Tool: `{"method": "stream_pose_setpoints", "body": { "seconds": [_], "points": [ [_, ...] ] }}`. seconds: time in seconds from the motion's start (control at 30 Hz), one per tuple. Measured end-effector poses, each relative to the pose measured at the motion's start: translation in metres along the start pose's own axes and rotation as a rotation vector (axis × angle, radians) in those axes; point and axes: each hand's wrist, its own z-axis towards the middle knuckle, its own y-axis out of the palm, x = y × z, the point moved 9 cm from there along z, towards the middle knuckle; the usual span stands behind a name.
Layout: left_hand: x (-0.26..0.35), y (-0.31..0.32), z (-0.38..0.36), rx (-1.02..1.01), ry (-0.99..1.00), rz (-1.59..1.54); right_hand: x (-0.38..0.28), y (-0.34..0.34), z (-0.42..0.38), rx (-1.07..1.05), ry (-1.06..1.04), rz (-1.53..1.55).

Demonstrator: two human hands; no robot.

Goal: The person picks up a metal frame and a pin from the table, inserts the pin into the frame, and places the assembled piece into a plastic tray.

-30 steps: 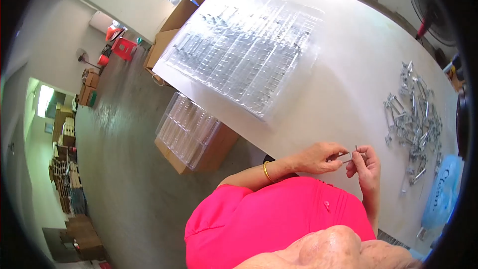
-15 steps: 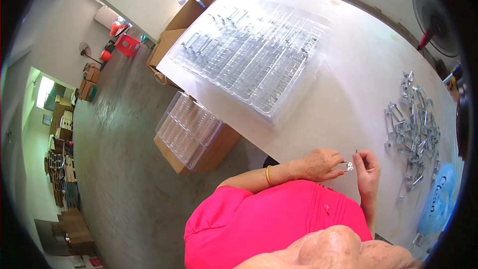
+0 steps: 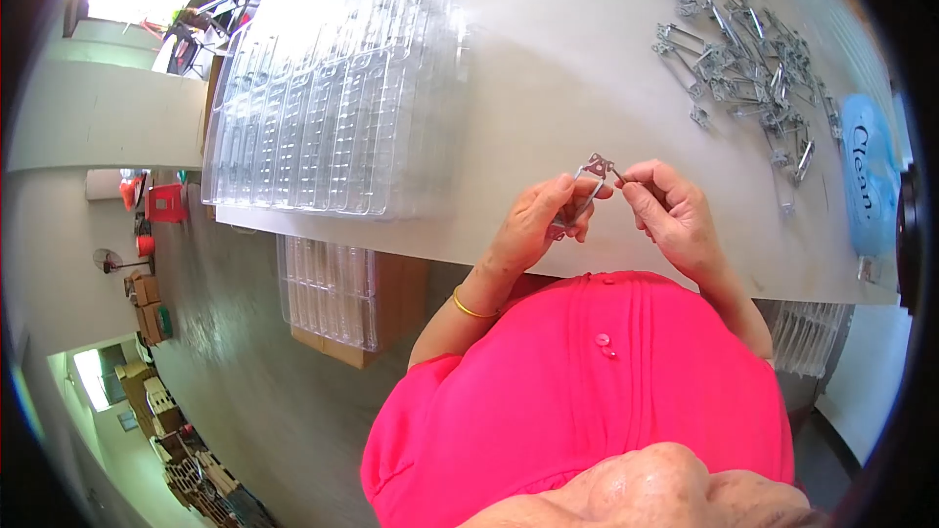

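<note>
Near the table's front edge, my left hand [image 3: 536, 219] pinches a small metal bracket assembly [image 3: 591, 186] between thumb and fingers. My right hand [image 3: 669, 210] is beside it, its thumb and forefinger closed on a small thin pin [image 3: 617, 176] at the bracket's right side. Whether the pin sits in the bracket is too small to tell. Similar metal brackets [image 3: 748, 59] lie in a loose pile on the table behind and to the right of my hands.
Stacked clear plastic trays [image 3: 323, 108] stand on the white table [image 3: 558, 59] at the left. More trays [image 3: 333, 288] rest on a cardboard box [image 3: 396, 298] below the table edge. A blue "Clean" package [image 3: 869, 176] lies at the right edge.
The head view has turned, so the table and trays appear rotated. The bracket is now tilted upright, and both hands show more openly, still close together around it.
</note>
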Motion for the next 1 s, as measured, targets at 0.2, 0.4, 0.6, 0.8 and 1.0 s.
{"method": "stream_pose_setpoints", "body": {
  "seconds": [0.2,0.4,0.6,0.8,1.0],
  "points": [
    [0.003,-0.001,-0.003,0.038,0.021,0.105,0.001,0.001,0.002,-0.022,0.019,0.004],
    [0.007,-0.004,-0.004,0.064,0.057,0.246,0.004,0.000,0.002,-0.042,0.034,0.006],
    [0.011,-0.004,-0.004,0.030,0.128,0.349,0.014,0.001,0.002,-0.151,0.183,0.085],
    [0.011,-0.004,-0.007,0.024,0.092,0.343,0.017,0.006,0.002,-0.223,0.235,0.213],
    [0.007,-0.009,-0.009,-0.002,0.031,0.285,0.014,0.008,-0.001,-0.231,0.234,0.174]
  ]
}}
